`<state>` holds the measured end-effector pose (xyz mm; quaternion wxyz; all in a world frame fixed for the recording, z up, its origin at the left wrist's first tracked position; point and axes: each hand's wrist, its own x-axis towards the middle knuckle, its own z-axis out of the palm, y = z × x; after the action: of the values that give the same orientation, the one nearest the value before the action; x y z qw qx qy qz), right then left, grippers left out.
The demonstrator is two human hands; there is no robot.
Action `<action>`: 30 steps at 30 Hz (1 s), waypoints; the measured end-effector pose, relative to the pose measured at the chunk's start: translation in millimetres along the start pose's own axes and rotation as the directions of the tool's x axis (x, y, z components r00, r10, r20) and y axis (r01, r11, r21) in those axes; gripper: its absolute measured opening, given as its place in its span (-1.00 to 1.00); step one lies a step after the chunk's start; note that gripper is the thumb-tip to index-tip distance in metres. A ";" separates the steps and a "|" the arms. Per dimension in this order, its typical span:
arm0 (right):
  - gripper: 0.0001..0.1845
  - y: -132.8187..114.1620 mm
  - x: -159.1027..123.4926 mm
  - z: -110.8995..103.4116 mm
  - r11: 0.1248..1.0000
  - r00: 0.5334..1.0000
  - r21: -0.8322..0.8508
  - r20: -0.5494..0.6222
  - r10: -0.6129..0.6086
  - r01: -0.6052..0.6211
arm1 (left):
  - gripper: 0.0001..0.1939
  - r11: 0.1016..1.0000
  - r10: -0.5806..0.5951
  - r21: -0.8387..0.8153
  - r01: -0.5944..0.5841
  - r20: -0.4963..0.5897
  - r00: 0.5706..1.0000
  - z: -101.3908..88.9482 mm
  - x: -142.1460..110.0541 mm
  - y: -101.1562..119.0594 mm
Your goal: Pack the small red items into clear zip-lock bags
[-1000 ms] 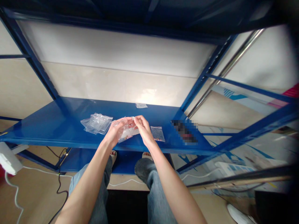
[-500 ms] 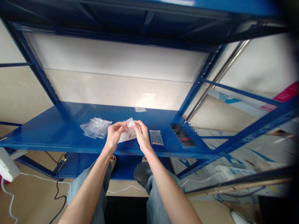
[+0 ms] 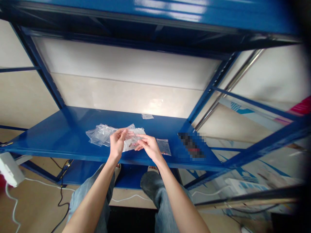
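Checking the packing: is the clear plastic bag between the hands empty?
Not empty: brownish items show through the clear plastic bag.

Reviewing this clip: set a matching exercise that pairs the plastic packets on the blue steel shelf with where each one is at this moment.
Things:
1. Stack of clear plastic zip bags
2. Small clear plastic bag with dark contents
3. Small whitish flat packet
4. Clear plastic bag with brownish bits inside

Places:
A. Under the fingers of the right hand
B. At the back of the blue steel shelf, by the wall
C. Beside the left hand, towards the shelf's left end
D. On the shelf, to the right of the right hand

Pairs: 1-C; 2-D; 3-B; 4-A
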<state>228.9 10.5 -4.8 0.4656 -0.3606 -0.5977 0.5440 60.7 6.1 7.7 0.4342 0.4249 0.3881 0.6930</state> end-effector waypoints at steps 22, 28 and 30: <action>-0.67 -18.4 15.2 21.4 0.983 0.906 0.040 -0.396 -0.147 0.177 | -0.66 0.996 0.027 0.078 -0.032 0.060 0.998 12.1 -4.3 5.0; -0.63 -14.6 15.9 25.0 0.984 0.945 0.095 -0.308 -0.113 0.149 | -0.65 0.994 0.013 0.107 -0.026 0.125 0.992 15.5 -9.0 5.6; -0.61 -14.7 13.8 25.9 0.983 0.948 0.089 -0.292 -0.128 0.160 | -0.66 0.994 -0.011 0.105 -0.005 0.155 0.988 17.0 -11.6 5.5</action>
<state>201.2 13.2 12.6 0.6046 -0.3639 -0.5178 0.4836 78.0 -3.5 15.5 0.4413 0.4991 0.3896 0.6358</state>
